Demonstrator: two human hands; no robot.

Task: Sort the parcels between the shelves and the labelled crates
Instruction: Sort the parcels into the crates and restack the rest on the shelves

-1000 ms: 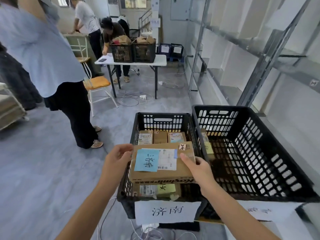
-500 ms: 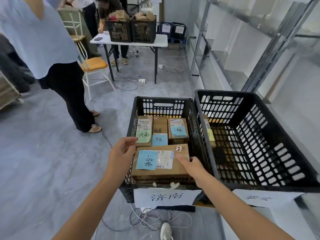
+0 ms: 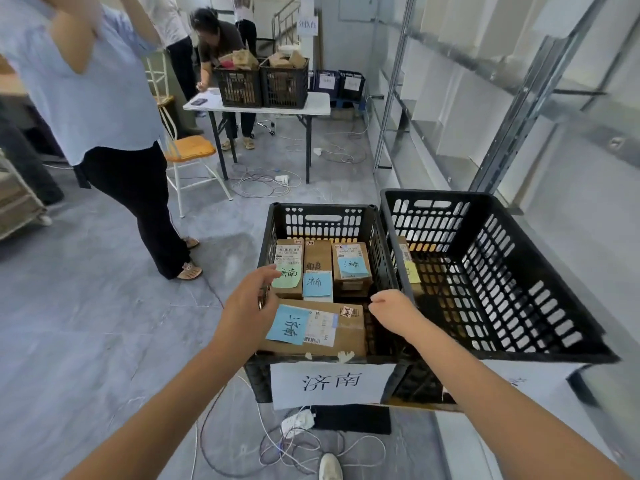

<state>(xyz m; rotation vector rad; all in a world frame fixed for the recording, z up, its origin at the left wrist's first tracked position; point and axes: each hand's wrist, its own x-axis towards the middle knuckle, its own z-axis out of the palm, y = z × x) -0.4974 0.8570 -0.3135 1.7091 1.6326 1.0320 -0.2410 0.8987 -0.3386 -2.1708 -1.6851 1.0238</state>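
Metal shelves run along the right wall, and on the grey floor beside them stand two black slotted plastic crates, side by side and touching. The larger right crate holds one small parcel with a yellow note, leaning against its left wall. The left crate carries a white paper sign with two handwritten characters on its near wall. Inside it, at the near end, lies the brown cardboard parcel, flat and lengthwise across the crate. It bears a blue sticky note with dark handwriting on its left part, a white shipping label with a barcode next to that, and a small sticker at its far right corner. Behind it three smaller brown parcels sit in a row: the left one has a green note, while the middle one and the right one each have a blue note. The left hand hangs over the crate's left rim at the parcel's left end, fingers relaxed and gripping nothing; whether it touches the cardboard I cannot tell. The right hand hovers above the parcel's right end, fingers loosely curled inward and empty.
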